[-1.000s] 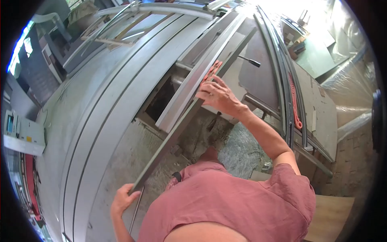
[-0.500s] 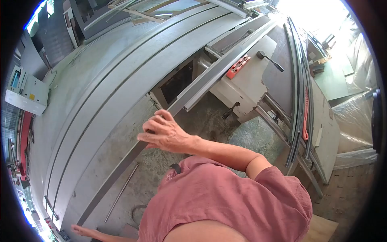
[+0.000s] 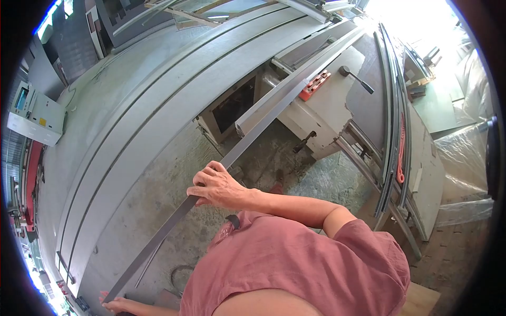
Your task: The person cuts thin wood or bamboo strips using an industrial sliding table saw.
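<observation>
Two hands (image 3: 219, 187) (image 3: 118, 304), one long metal strip (image 3: 174, 218), one control box (image 3: 34, 113), one black lever (image 3: 356, 76)

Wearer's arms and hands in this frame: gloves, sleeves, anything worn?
No gloves: right hand and left hand are bare, no ring or watch visible. The right arm is uncovered up to a short, loose salmon-pink sleeve of a matching shirt. The left hand shows only partly at the frame edge.

We look from our head, forward and steeply down, close over our right hand (image 3: 219, 185); the edges seem lens-bent.
</observation>
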Action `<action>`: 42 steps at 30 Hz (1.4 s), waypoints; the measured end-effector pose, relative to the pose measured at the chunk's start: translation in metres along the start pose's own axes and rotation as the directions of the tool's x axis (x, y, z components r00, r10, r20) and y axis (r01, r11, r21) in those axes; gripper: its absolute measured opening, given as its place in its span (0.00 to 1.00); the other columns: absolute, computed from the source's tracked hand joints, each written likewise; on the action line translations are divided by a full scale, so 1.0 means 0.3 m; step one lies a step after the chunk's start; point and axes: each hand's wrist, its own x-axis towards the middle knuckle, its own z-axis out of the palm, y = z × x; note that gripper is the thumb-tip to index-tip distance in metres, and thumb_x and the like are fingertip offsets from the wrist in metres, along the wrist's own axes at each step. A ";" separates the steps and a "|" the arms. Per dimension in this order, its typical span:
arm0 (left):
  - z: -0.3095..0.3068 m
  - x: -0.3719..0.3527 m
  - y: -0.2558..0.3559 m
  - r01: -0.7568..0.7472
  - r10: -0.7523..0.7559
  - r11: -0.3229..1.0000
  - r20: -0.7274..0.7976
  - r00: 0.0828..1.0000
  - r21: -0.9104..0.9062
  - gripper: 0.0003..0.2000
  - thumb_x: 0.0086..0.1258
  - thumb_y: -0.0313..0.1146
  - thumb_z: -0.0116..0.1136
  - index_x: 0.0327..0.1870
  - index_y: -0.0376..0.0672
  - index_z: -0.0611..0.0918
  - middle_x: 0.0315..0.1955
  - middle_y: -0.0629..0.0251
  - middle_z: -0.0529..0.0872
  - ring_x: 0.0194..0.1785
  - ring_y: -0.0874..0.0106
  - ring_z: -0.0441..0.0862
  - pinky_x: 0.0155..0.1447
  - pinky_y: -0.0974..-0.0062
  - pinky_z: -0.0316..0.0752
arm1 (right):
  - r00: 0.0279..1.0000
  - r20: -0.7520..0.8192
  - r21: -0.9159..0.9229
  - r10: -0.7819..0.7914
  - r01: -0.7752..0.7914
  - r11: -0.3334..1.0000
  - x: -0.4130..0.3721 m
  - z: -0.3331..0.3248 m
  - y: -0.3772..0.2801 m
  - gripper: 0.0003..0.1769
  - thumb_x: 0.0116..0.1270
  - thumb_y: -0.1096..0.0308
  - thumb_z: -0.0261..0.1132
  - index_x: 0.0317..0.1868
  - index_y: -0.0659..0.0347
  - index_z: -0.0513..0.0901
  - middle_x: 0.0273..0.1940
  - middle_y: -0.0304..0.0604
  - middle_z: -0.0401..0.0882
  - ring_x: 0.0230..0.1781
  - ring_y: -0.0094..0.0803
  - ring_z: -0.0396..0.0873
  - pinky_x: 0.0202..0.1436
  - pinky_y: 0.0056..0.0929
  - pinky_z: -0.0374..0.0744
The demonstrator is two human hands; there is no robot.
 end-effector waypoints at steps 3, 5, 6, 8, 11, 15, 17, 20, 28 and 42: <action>0.007 0.019 -0.029 0.045 -0.045 0.998 0.007 0.999 -0.051 0.21 0.75 0.42 0.37 0.49 0.33 0.79 0.48 0.43 0.80 0.48 0.55 0.83 0.44 0.70 0.80 | 1.000 0.024 -0.008 0.016 -0.016 1.000 -0.005 0.009 0.018 0.20 0.53 0.54 0.69 0.46 0.45 0.79 0.37 0.32 0.68 0.42 0.29 0.69 0.58 0.38 0.63; 0.010 0.015 -0.052 0.024 -0.024 0.999 0.016 1.000 -0.044 0.21 0.74 0.42 0.37 0.47 0.32 0.79 0.45 0.44 0.81 0.44 0.56 0.85 0.39 0.72 0.81 | 0.998 0.051 0.010 0.025 -0.026 1.000 -0.008 0.008 0.033 0.19 0.55 0.53 0.68 0.46 0.47 0.79 0.37 0.34 0.69 0.40 0.30 0.71 0.57 0.36 0.64; 0.010 -0.009 -0.039 0.031 -0.031 0.999 0.033 0.999 -0.019 0.21 0.74 0.42 0.37 0.48 0.33 0.79 0.46 0.43 0.81 0.48 0.57 0.83 0.48 0.69 0.79 | 0.998 0.054 0.007 0.019 -0.019 1.000 -0.003 -0.001 0.033 0.19 0.55 0.53 0.68 0.46 0.47 0.79 0.37 0.34 0.69 0.40 0.30 0.71 0.57 0.36 0.64; 0.018 -0.048 -0.034 0.045 -0.045 0.999 0.050 0.998 0.007 0.21 0.73 0.42 0.36 0.50 0.35 0.78 0.47 0.43 0.81 0.52 0.57 0.81 0.56 0.65 0.77 | 0.987 0.139 0.015 0.078 -0.081 0.997 0.002 -0.026 0.031 0.18 0.58 0.50 0.65 0.44 0.51 0.79 0.39 0.35 0.71 0.41 0.32 0.73 0.56 0.35 0.66; 0.025 -0.058 -0.056 0.120 -0.119 0.993 0.034 0.992 -0.003 0.22 0.73 0.43 0.35 0.51 0.35 0.77 0.48 0.44 0.81 0.52 0.58 0.82 0.55 0.67 0.76 | 0.979 0.176 0.099 0.100 -0.118 0.988 0.005 -0.037 0.071 0.16 0.60 0.52 0.65 0.38 0.56 0.79 0.37 0.39 0.73 0.42 0.38 0.74 0.52 0.37 0.70; 0.022 -0.096 -0.121 0.096 -0.097 0.995 0.179 0.979 0.018 0.24 0.74 0.48 0.34 0.51 0.36 0.76 0.50 0.44 0.80 0.53 0.59 0.81 0.53 0.69 0.76 | 0.990 0.125 0.096 0.069 -0.081 0.992 0.010 -0.082 0.109 0.16 0.63 0.52 0.63 0.35 0.58 0.78 0.34 0.43 0.73 0.41 0.40 0.75 0.48 0.37 0.73; 0.040 -0.133 -0.135 0.115 -0.112 0.993 0.214 0.970 -0.001 0.25 0.75 0.50 0.34 0.52 0.36 0.76 0.49 0.44 0.80 0.53 0.59 0.81 0.53 0.70 0.76 | 0.990 0.112 0.065 0.082 -0.090 0.994 0.003 -0.089 0.144 0.16 0.63 0.53 0.63 0.33 0.58 0.79 0.34 0.43 0.73 0.40 0.40 0.74 0.49 0.36 0.73; 0.065 -0.162 -0.183 0.072 -0.059 0.997 0.280 0.958 -0.035 0.27 0.75 0.54 0.33 0.54 0.39 0.74 0.51 0.45 0.79 0.55 0.60 0.80 0.53 0.69 0.75 | 0.993 0.081 0.003 0.083 -0.083 0.997 0.009 -0.117 0.186 0.15 0.64 0.53 0.63 0.29 0.57 0.80 0.31 0.40 0.73 0.39 0.38 0.73 0.49 0.36 0.71; 0.133 -0.260 -0.248 0.238 -0.200 0.969 0.345 0.917 -0.070 0.26 0.75 0.56 0.37 0.56 0.40 0.73 0.55 0.52 0.74 0.58 0.59 0.77 0.58 0.63 0.74 | 0.989 0.074 -0.160 0.125 -0.111 0.981 -0.004 -0.192 0.283 0.16 0.64 0.50 0.62 0.26 0.51 0.82 0.28 0.32 0.73 0.37 0.31 0.69 0.51 0.35 0.65; 0.322 -0.703 -0.238 0.331 -0.250 0.941 0.514 0.821 -0.072 0.27 0.74 0.56 0.40 0.57 0.39 0.71 0.56 0.58 0.73 0.60 0.60 0.75 0.61 0.64 0.71 | 0.905 0.233 -0.443 0.357 -0.228 0.867 -0.022 -0.460 0.580 0.26 0.68 0.44 0.54 0.24 0.56 0.81 0.29 0.34 0.79 0.45 0.32 0.74 0.53 0.39 0.65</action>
